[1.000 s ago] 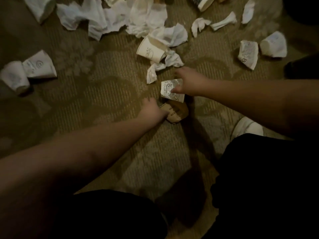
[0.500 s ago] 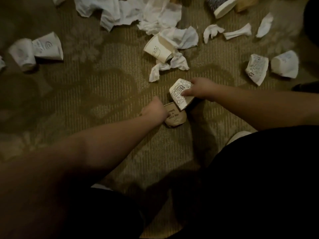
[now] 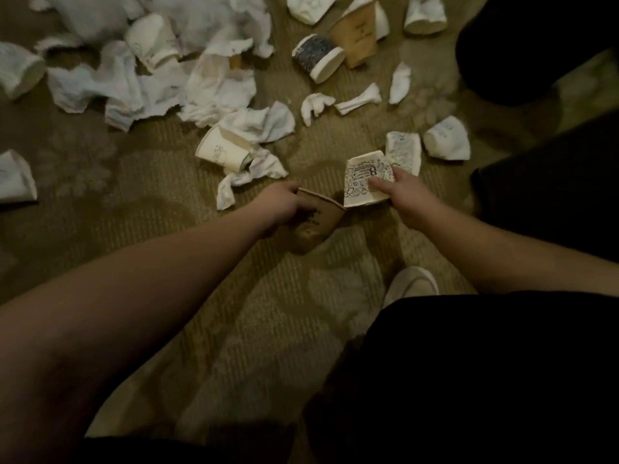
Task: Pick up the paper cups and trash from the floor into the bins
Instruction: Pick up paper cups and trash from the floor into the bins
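Single head cam, facing fwd and steeply down, close over littered carpet (image 3: 100, 202).

A carpeted indoor room, dimly lit, though whether home or office cannot be told. The tan patterned carpet (image 3: 110, 202) fills the frame, strewn across the upper half with crumpled white paper napkins (image 3: 214, 92) and crushed white paper cups (image 3: 222, 152).
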